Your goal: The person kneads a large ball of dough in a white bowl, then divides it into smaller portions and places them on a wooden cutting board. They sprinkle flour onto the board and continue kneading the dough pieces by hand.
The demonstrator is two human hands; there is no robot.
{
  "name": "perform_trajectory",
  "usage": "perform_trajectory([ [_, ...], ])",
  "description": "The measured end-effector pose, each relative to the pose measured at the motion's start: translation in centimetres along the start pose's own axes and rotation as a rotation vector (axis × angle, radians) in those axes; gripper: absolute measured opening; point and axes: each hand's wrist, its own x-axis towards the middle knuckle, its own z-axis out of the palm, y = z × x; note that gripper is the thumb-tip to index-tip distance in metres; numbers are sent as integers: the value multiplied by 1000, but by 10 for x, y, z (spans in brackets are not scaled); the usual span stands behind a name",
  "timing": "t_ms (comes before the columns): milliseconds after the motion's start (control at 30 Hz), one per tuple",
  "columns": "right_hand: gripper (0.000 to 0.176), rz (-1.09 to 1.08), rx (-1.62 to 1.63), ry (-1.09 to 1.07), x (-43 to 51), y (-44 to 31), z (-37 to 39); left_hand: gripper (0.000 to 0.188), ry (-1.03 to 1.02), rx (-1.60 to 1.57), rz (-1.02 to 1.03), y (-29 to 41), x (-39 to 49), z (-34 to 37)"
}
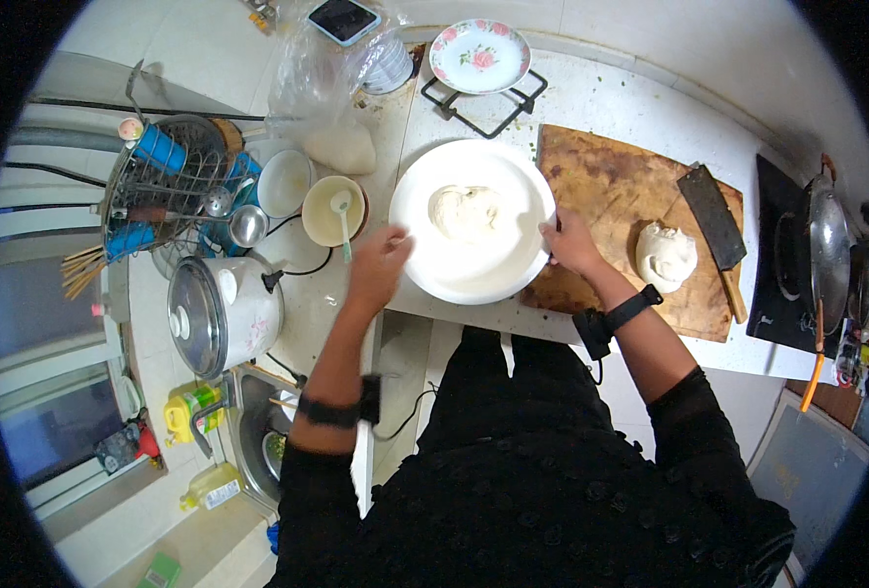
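Note:
A large white basin stands at the counter's front edge, with a lump of pale dough in it. My right hand grips the basin's right rim, thumb on top. My left hand, slightly blurred, is at the left rim with its fingers curled; whether it grips the rim I cannot tell. Another ball of dough sits on the wooden cutting board to the right. Beside that ball lies a cleaver with a wooden handle, partly over the board's right edge.
A flowered plate rests on the gas burner's pan support behind the basin. To the left are a cream bowl with a spoon, a white bowl, a plastic bag, a rice cooker and a wire rack. A wok stands far right.

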Motion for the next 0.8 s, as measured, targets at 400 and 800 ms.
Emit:
perform_trajectory([
  [400,29,-117,5,47,1,14,11,13,-381,641,292,49,46,121],
  [800,28,-158,-70,64,1,15,9,11,-753,780,4,49,61,172],
])
